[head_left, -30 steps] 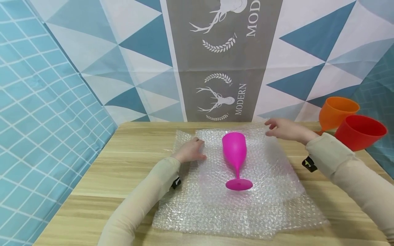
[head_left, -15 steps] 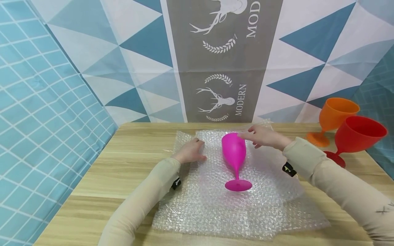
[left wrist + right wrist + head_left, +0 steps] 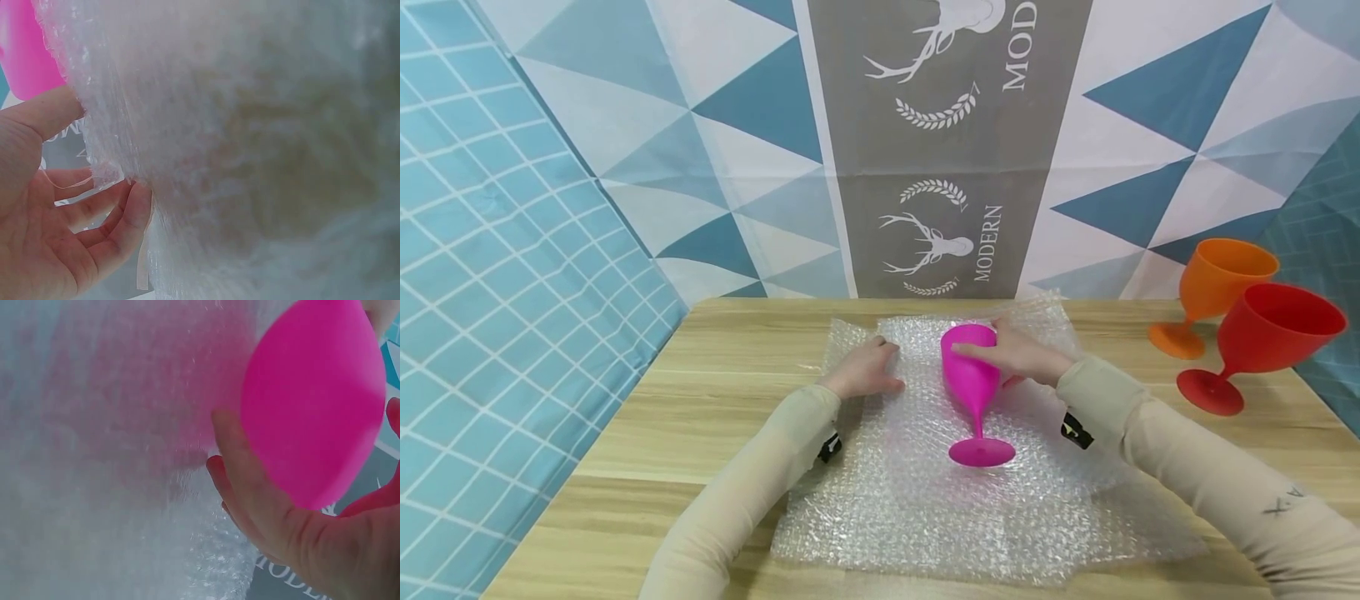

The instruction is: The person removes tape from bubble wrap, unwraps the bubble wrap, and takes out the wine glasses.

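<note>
A pink goblet (image 3: 972, 385) lies on sheets of bubble wrap (image 3: 955, 533), its foot toward me and its bowl toward the wall. My right hand (image 3: 1026, 354) is round the bowl: one digit lies across its top, and others are along its right side. In the right wrist view, the pink bowl (image 3: 312, 406) sits between the fingers and the thumb. At the wrap's left edge rests my left hand (image 3: 865, 369), thumb and fingers apart. The left wrist view has its fingertips touching the wrap (image 3: 187, 125) edge.
An orange goblet (image 3: 1221, 271) and a red goblet (image 3: 1270, 329) stand on the right side of the wooden table (image 3: 685, 417). Behind the table is a patterned wall covering (image 3: 745, 167), with blue grid-patterned cloth (image 3: 497, 292) on the left.
My right hand has moved left and nearer, from the wrap's far right corner onto the goblet's bowl. The left hand and the goblet have stayed about where they were.
</note>
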A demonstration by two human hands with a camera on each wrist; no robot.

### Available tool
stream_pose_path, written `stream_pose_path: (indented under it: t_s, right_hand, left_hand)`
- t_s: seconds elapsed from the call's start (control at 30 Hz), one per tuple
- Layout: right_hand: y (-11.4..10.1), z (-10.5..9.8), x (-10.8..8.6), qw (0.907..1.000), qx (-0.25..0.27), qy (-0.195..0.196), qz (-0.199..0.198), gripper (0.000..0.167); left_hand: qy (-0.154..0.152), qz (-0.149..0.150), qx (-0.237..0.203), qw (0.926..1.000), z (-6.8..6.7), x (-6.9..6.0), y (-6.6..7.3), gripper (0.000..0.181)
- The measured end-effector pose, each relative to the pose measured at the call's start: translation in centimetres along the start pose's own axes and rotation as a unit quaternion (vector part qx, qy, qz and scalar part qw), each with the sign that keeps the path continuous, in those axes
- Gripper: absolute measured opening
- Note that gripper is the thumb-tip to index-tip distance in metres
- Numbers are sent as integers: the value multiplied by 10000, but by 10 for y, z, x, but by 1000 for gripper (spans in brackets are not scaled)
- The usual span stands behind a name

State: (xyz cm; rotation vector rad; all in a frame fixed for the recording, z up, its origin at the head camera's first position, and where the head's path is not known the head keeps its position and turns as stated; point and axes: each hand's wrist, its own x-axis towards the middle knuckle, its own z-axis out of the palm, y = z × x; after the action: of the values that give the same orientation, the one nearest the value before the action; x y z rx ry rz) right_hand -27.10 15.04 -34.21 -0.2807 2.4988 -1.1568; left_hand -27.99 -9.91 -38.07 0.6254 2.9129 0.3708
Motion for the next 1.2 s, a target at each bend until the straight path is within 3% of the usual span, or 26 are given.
stream_pose_path:
  t_s: [0.23,0.73,1.2]
  right_hand:
    - [5,5,3,9998,-60,191,52,100]
    - [13,3,0,9996,207,170,5,94]
    - [20,6,-8,9962,-138,739,-449,80]
  left_hand:
    - [14,33,50,10000,-1,0,0,70]
    - [32,6,-39,10000,-1,0,-1,71]
    - [88,60,52,9999,1,1,-3,69]
